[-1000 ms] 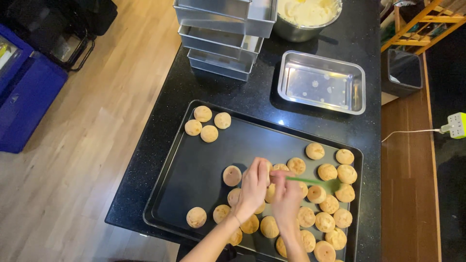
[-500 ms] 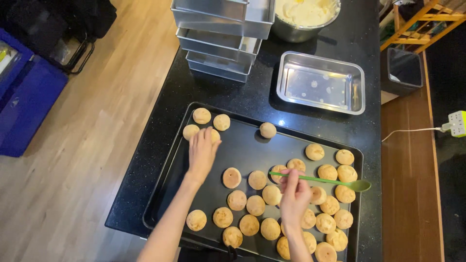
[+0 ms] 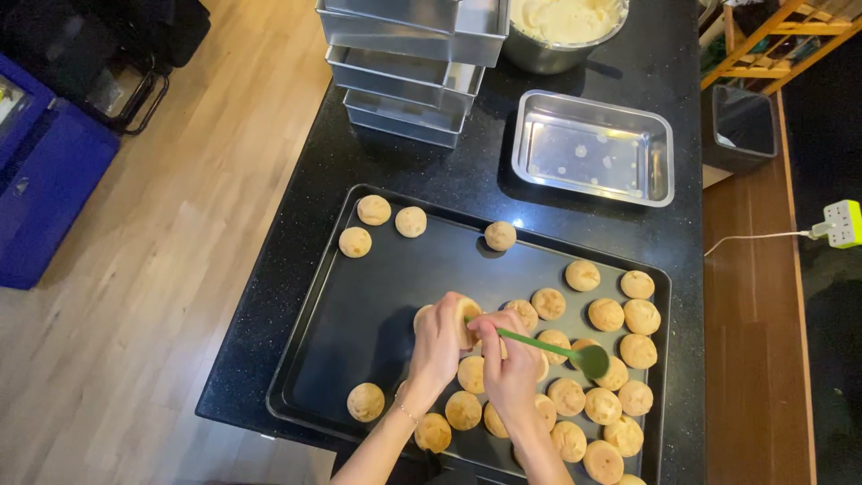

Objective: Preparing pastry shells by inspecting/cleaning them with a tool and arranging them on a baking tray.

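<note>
Desk [image 3: 422, 171]: black, speckled top; it carries everything I list here.

Baking tray [image 3: 377, 296]: one, dark and shallow, the largest item on the desk and my landmark for the rest. Its left half is mostly bare, which I judge leaves room to set buns down apart.

Stack of metal pans [image 3: 409, 63]: beyond the tray's far edge; I count about four, nested to save room.

Steel bowl [image 3: 561, 31]: one, beyond the tray's far edge and just right of the stack, filled with pale cream.

Steel pan [image 3: 594, 148]: one, rectangular, empty, just beyond the tray's far right corner.

Buns [image 3: 620, 350]: round and golden, roughly two dozen on the tray. Three sit at its far left corner, one alone near the far edge, one at the near left, the remainder crowded into the right half.

Left hand [image 3: 438, 346]: over the tray's middle, fingers closed around one bun [image 3: 463, 316], lifted clear of the tray, I judge to steady it.

Right hand [image 3: 510, 364]: touching the left hand, fingers clenched on the green spoon [image 3: 561, 348], one, its handle end at the held bun and its bowl pointing toward the tray's right side.
</note>
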